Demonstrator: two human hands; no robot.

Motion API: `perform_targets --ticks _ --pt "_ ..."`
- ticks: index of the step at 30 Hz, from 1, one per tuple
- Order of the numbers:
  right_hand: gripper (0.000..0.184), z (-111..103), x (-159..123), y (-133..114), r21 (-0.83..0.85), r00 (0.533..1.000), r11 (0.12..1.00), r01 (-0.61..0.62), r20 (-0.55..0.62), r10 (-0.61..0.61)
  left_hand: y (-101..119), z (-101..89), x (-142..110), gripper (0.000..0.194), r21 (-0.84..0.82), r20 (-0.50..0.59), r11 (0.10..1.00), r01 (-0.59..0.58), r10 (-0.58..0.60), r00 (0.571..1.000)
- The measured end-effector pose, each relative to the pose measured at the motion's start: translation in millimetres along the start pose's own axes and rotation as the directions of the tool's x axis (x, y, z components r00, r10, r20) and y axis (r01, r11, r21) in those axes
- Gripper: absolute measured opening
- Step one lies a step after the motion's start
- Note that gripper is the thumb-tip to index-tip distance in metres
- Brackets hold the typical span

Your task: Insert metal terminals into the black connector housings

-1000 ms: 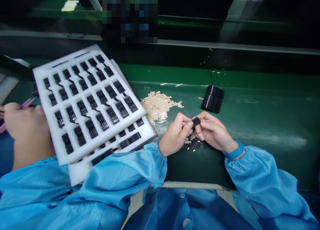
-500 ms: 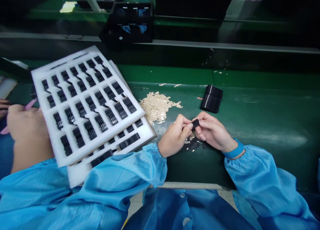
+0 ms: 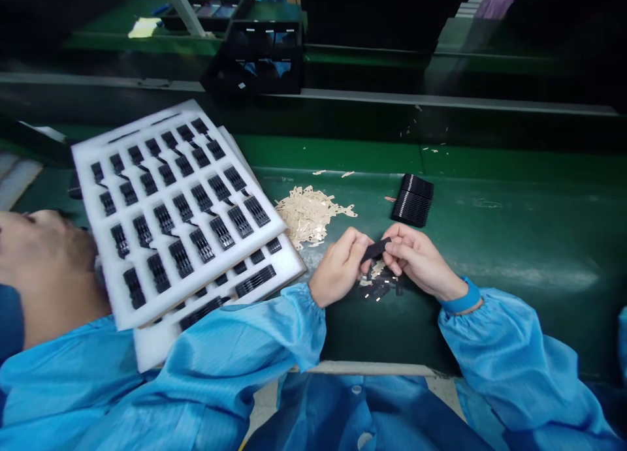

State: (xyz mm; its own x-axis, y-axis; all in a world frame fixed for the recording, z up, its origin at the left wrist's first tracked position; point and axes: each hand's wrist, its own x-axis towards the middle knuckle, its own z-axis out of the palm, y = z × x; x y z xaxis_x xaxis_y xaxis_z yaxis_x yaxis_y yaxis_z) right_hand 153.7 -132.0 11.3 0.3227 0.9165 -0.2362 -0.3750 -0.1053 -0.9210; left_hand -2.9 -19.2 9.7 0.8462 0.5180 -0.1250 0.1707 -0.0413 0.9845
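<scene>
One black strip [image 3: 376, 249], pinched at both ends

Over the desk [image 3: 529, 235], it is held between the left hand [image 3: 341, 263] and right hand [image 3: 416, 258], one grip per end, its long axis slanting up rightward in view; neither hand is nearer.

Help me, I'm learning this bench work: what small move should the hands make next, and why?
Probably the right hand should steady the black strip while the left hand works at its other end: each pinches one end, and loose black pieces lie on the green bench close by.
</scene>
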Motion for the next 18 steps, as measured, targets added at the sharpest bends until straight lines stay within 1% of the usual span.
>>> perform_targets --ticks 2,3,4,6,8,9,10,11,12,13,14,15,16,18 --pt "0.014 0 2 -4 0.105 0.988 0.986 0.128 -0.101 -0.117 -1 0.4 1 0.042 -0.055 -0.036 0.998 -0.004 0.002 0.999" --pt "0.018 1 2 -6 0.142 0.975 0.971 0.191 -0.145 -0.170 -2 0.8 2 0.044 -0.078 -0.042 0.997 -0.009 0.005 0.999" --pt "0.023 2 3 -6 0.150 0.965 0.962 0.228 -0.168 -0.203 -3 1.2 2 0.044 -0.091 -0.041 0.996 -0.013 0.010 0.999" --pt "0.034 3 5 -5 0.057 0.965 0.974 0.219 -0.157 -0.208 -3 1.9 3 0.045 -0.093 -0.025 0.996 -0.017 0.015 1.000" --pt "0.039 2 7 -2 -0.115 0.965 0.974 0.193 -0.158 -0.210 -4 2.1 3 0.044 -0.086 -0.014 0.996 -0.016 0.015 1.000" --pt "0.038 0 8 0 -0.206 0.954 0.958 0.199 -0.184 -0.237 -4 2.0 3 0.044 -0.083 -0.013 0.996 -0.015 0.014 1.000" --pt "0.035 -4 8 0 -0.300 0.931 0.929 0.216 -0.225 -0.289 -4 1.7 3 0.043 -0.079 -0.011 0.997 -0.014 0.013 1.000" --pt "0.031 -8 8 0 -0.401 0.894 0.886 0.233 -0.270 -0.357 -5 1.4 3 0.043 -0.076 -0.010 0.997 -0.014 0.013 1.000" --pt "0.027 -13 8 -2 -0.512 0.846 0.826 0.237 -0.308 -0.434 -5 1.1 3 0.043 -0.071 -0.008 0.997 -0.012 0.012 1.000" --pt "0.024 -19 8 -5 -0.628 0.792 0.745 0.225 -0.327 -0.515 -5 0.7 3 0.042 -0.062 -0.005 0.998 -0.010 0.010 1.000" --pt "0.021 -24 7 -9 -0.735 0.745 0.650 0.195 -0.320 -0.585 -5 0.4 3 0.042 -0.052 -0.005 0.999 -0.009 0.009 1.000" --pt "0.019 -29 6 -13 -0.817 0.719 0.553 0.164 -0.285 -0.634 -5 0.2 3 0.041 -0.040 -0.007 0.999 -0.009 0.009 1.000" --pt "0.017 -32 5 -16 -0.875 0.708 0.462 0.141 -0.237 -0.665 -5 0.1 3 0.041 -0.027 -0.009 1.000 -0.010 0.010 1.000" --pt "0.014 -37 3 -21 -0.945 0.725 0.302 0.122 -0.123 -0.677 -5 0.0 3 0.040 -0.005 -0.012 1.000 -0.013 0.013 1.000"
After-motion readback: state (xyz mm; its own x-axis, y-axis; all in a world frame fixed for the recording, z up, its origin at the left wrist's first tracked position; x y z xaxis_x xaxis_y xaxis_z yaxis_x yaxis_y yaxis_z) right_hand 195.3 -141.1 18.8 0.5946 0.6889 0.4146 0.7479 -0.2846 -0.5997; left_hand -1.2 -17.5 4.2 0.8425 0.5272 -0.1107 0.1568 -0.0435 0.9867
